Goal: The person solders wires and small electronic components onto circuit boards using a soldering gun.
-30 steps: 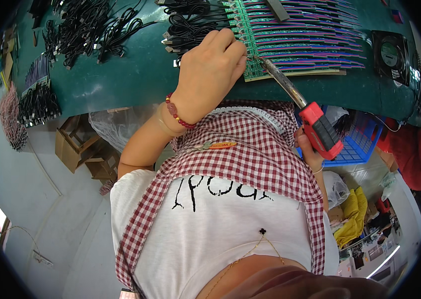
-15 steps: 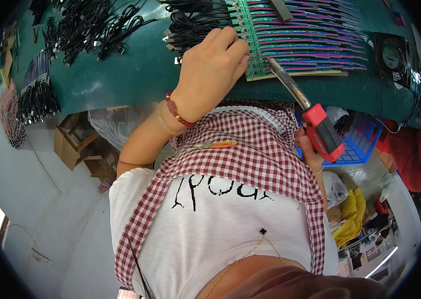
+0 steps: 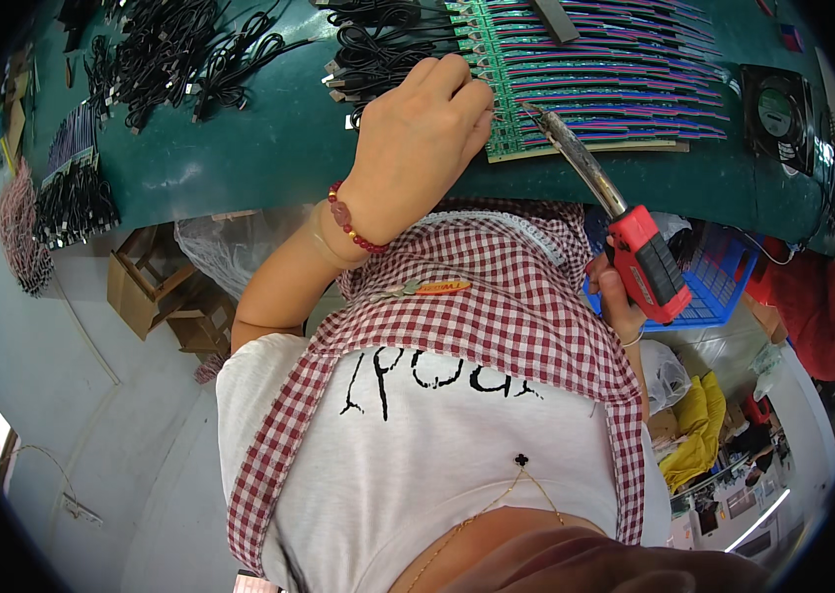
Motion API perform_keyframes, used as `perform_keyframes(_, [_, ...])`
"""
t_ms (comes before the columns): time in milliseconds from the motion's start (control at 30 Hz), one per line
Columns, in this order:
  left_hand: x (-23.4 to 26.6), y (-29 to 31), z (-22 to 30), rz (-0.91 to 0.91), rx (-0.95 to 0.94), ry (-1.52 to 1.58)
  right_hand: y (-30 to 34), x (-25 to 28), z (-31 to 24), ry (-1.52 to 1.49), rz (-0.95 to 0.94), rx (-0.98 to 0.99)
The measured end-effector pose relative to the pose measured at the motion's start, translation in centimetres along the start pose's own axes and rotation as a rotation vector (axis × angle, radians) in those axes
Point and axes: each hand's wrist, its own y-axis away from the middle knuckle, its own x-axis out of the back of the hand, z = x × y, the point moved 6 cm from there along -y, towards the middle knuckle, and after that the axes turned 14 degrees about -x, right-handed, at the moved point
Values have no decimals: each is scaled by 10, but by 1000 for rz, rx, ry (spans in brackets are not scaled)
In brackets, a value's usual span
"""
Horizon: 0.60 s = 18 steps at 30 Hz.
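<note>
My right hand is closed around the red and black handle of a soldering iron. The iron slants up and left, its tip over the green circuit board strip beside the wire rows; I cannot tell if it touches. My left hand is curled at the left edge of that strip, fingers pressed together. What its fingertips hold is hidden behind the knuckles. Blue, pink and dark wires run rightward from the strip in rows. Black cables with metal plugs lie just left of my left hand.
More bundled black cables lie at the left of the green table. A grey bar rests across the wires. At the right sits a black fan-like unit. Below the table edge are a blue basket and cardboard boxes.
The soldering iron and my right hand have shifted slightly to the right, drawing the tip a little along the board. My left hand stays in place.
</note>
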Motion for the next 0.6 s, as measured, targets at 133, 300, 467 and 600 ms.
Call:
perform_keyframes(133, [1,0,0,4,3,3,1,1,1,-10,21,-2])
perform_keyframes(300, [1,-1,1,1,-1,-6,3,5,7,19,33,12])
perform_keyframes(467, [1,-1,2,-13,0,-20,3,9,12,133,7,84])
perform_keyframes(600, [0,-3,3,-31,-26,-40,4,8,7,213,-16,133])
